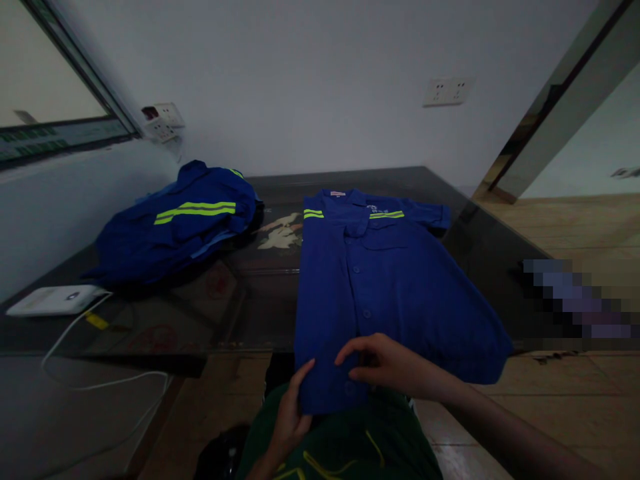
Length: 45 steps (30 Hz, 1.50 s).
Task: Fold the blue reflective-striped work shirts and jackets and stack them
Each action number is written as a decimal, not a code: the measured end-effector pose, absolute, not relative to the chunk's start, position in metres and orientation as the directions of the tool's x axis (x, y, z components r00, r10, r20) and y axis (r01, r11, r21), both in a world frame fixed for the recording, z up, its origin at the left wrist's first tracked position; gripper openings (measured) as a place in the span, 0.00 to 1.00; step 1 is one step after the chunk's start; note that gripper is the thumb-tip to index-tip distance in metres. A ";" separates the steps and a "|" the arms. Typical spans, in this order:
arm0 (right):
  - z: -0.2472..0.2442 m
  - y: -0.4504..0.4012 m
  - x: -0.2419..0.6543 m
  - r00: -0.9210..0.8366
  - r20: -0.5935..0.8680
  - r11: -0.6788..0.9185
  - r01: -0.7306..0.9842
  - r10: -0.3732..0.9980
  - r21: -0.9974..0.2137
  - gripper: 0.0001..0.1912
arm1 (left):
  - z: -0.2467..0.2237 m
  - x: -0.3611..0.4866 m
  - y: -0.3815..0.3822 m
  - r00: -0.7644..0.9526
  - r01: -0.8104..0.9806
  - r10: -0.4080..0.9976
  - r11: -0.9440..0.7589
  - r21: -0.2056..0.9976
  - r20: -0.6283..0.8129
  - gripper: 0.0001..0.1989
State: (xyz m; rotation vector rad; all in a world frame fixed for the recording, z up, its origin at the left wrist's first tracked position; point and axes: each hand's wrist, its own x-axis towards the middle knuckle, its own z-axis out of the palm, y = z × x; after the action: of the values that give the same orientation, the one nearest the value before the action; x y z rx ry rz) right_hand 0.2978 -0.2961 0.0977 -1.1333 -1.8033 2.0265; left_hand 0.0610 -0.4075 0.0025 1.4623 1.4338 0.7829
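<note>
A blue short-sleeved work shirt (400, 293) with yellow-green stripes lies front up, its collar toward the wall and its hem hanging over the table's near edge. Its left side runs straight, and only the right-hand sleeve shows. My left hand (293, 407) grips the lower left corner of the shirt, thumb on top and the other fingers out of sight beneath. Over the lower button front, my right hand (375, 360) is bent, with index finger and thumb apart and nothing visible between them. Whether its fingertips touch the cloth I cannot tell.
More blue striped clothing (175, 227) is heaped at the left of the dark table (240, 313). A white device (55, 300) with a white cable (75, 327) lies at the left edge. Wall sockets (447, 91) are behind. A blurred patch (575, 300) covers something at the right.
</note>
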 end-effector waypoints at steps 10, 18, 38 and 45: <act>0.086 -0.327 0.300 -0.505 -0.397 -0.206 0.392 0.766 -0.897 0.18 | 0.011 0.055 -0.410 0.191 0.164 0.933 0.277 0.947 -0.306 0.30; 0.084 -0.340 0.296 -0.428 -0.397 -0.211 0.419 0.812 -0.883 0.17 | 0.034 0.048 -0.394 0.172 0.072 0.876 0.445 0.893 -0.451 0.28; 0.089 -0.348 0.302 -0.411 -0.501 -0.109 0.680 0.762 -0.725 0.23 | 0.131 0.031 -0.294 -0.009 0.702 0.971 -0.165 0.693 0.240 0.14; 0.112 -0.346 0.311 -0.428 -0.472 -0.111 0.639 0.771 -0.761 0.20 | 0.100 0.121 -0.151 0.459 0.723 0.871 -0.480 0.497 0.175 0.18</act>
State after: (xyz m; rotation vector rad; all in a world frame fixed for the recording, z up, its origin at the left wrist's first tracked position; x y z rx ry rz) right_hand 0.3107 -0.3457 0.1123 -1.6048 -2.0054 1.5803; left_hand 0.1207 -0.1509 0.1000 2.3610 1.3490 0.5849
